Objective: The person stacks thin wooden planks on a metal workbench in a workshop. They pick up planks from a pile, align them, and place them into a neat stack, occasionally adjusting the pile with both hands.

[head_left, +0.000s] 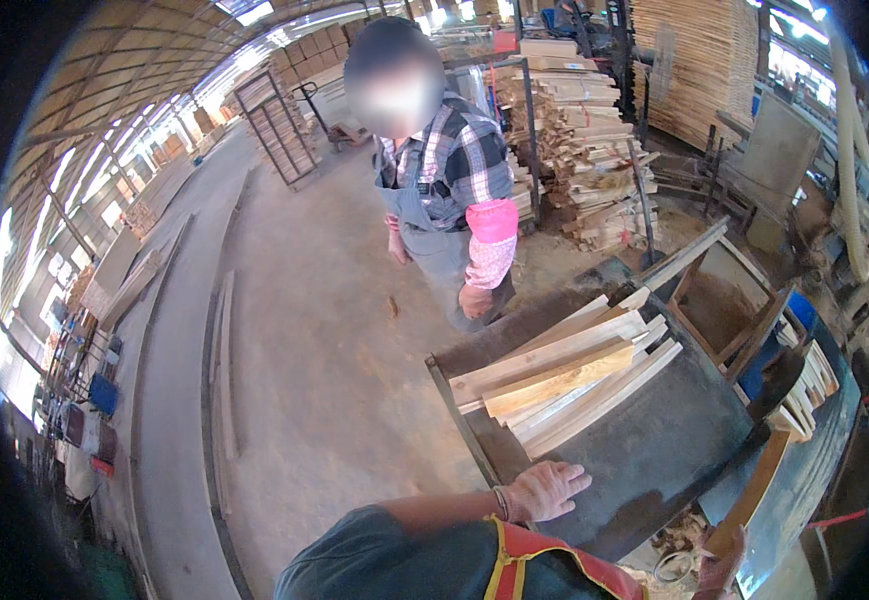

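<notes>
My left hand lies on the dark tabletop, fingers stretched out and nothing in them. Just beyond it is a loose pile of pale wooden strips, one of them more yellow than the others. At the lower right, my right hand is closed around the lower end of a narrow wooden board, which slants up along the table's right side. Part of that hand is dim and cut off by the lower edge.
Across the table stands a person in a plaid shirt, overalls and pink sleeve covers. More strips lie to the right, by a wooden frame. Stacked lumber rises behind. Long boards lie on the left floor.
</notes>
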Tool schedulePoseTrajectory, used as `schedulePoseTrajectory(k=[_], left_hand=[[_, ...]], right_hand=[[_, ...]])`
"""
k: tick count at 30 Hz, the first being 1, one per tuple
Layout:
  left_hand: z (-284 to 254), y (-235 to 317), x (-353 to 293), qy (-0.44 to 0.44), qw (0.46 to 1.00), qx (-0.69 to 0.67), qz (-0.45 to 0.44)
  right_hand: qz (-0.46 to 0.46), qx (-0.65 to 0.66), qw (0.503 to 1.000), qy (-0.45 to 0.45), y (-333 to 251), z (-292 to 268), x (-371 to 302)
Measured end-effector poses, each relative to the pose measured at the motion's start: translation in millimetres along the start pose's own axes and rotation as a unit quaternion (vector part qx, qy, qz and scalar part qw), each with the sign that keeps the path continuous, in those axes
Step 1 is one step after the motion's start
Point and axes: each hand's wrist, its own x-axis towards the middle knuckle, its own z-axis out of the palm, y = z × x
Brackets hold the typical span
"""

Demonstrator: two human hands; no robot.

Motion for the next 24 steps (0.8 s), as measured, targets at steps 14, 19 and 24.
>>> schedulePoseTrajectory(k=[14, 19, 24], left_hand=[[25.2, -4.2, 19.2, 0.130, 0.989, 0.054, 0.047], [30.9, -3.3, 21.4, 0.133, 0.988, 0.076, 0.034], [21.4, 1.9, -1.5, 0.127, 0.988, 0.085, 0.016]], right_hand=[[0.021, 0.008, 1.000, 0.017, -32.4, 29.6, 4.7], [0.023, 0.003, 0.999, 0.030, -27.7, 28.8, 7.4], [-0.009, -0.019, 1.000, 0.015, -25.9, 23.9, 28.1]])
